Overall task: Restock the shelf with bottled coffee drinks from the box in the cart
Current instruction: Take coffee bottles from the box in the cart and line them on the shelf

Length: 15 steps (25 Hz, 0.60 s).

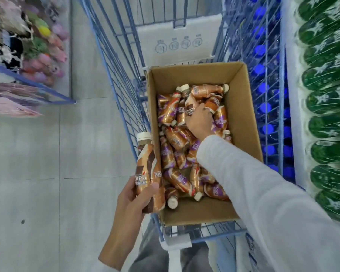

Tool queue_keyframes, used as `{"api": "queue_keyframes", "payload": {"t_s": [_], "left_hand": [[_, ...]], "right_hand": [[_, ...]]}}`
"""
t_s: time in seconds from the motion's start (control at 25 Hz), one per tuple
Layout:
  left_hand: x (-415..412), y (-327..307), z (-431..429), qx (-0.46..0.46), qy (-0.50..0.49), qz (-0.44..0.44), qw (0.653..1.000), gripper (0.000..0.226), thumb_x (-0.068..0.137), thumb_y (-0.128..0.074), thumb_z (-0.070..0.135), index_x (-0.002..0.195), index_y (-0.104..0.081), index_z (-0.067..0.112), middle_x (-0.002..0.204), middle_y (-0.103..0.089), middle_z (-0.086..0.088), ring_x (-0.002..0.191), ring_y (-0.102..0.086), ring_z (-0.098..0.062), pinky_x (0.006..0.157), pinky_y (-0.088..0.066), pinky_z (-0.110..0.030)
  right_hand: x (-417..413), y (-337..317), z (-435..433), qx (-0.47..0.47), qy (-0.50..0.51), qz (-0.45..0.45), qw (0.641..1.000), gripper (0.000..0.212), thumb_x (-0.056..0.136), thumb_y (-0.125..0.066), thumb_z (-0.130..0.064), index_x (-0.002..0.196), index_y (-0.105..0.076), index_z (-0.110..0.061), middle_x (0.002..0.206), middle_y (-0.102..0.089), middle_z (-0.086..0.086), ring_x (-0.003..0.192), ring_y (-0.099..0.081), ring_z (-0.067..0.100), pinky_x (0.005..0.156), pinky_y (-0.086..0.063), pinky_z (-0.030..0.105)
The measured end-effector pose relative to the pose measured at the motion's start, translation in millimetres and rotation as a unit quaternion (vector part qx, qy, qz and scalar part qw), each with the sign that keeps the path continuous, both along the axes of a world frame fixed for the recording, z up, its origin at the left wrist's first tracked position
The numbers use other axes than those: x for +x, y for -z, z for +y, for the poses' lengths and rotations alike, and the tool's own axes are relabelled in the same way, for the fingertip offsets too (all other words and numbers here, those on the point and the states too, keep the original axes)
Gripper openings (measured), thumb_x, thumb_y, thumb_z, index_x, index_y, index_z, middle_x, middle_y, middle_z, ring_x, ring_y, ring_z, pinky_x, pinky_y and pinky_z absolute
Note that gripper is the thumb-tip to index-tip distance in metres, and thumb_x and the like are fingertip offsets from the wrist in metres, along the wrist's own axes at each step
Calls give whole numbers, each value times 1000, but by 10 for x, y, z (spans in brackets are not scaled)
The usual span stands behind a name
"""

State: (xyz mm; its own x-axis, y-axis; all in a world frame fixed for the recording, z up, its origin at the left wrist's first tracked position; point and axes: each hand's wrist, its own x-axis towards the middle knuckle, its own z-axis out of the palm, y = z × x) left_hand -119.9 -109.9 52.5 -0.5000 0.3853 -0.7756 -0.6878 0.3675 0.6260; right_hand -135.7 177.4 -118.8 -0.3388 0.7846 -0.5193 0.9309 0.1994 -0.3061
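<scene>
An open cardboard box [243, 122] stands in a blue wire cart [124, 99]. Several copper, brown and purple coffee bottles [177, 179] with cream caps lie jumbled inside it. My left hand [133, 195] grips two upright coffee bottles [145, 169] side by side, just left of the box and over the cart's edge. My right hand [199, 119] reaches down into the far half of the box, its fingers curled round a brown-labelled bottle [212, 104] on top of the pile. A pale sleeve covers my right arm.
A white flattened carton [177, 42] leans at the cart's far end. Blue-capped bottles [263, 107] show through the cart's right side, with green shrink-wrapped bottles [326, 107] beyond. A low blue rack with colourful goods [33, 61] stands left across the grey tiled floor [47, 163].
</scene>
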Motion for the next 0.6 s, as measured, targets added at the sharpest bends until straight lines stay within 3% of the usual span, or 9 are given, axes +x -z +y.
{"api": "queue_keyframes", "payload": {"t_s": [0.12, 0.24, 0.4, 0.6], "left_hand": [[-42, -13, 5, 1, -1, 5, 1000, 49, 68, -81, 48, 113, -72, 33, 115, -76, -3, 103, -74, -25, 74, -60, -30], [-56, -132, 58, 20, 11, 18, 1000, 53, 69, -80, 48, 118, -71, 30, 116, -75, -4, 105, -74, -26, 78, -60, -34], [13, -440, 256, 58, 42, 23, 997, 53, 73, -80, 42, 122, -67, 26, 117, -75, -4, 104, -74, -25, 76, -61, -30], [348, -953, 700, 120, 122, 19, 985, 45, 79, -81, 32, 122, -68, 25, 117, -76, -8, 104, -74, -30, 73, -62, -35]], "right_hand": [[57, 22, 78, -7, 1, 10, 1000, 58, 87, -72, -29, 135, -48, -6, 140, -46, 22, 130, -45, 40, 105, -41, 46], [218, -259, 41, -57, 23, 76, 995, 68, 82, -80, -34, 137, -50, -8, 139, -43, 15, 124, -50, 32, 99, -44, 38], [699, -1148, -291, -82, 125, 223, 963, 71, 76, -85, -40, 132, -47, -21, 118, -55, -4, 102, -56, 11, 74, -43, 17], [1675, -2520, -664, -61, 269, 355, 893, 67, 77, -85, -42, 122, -38, -28, 107, -63, -7, 87, -65, -2, 68, -51, 14]]}}
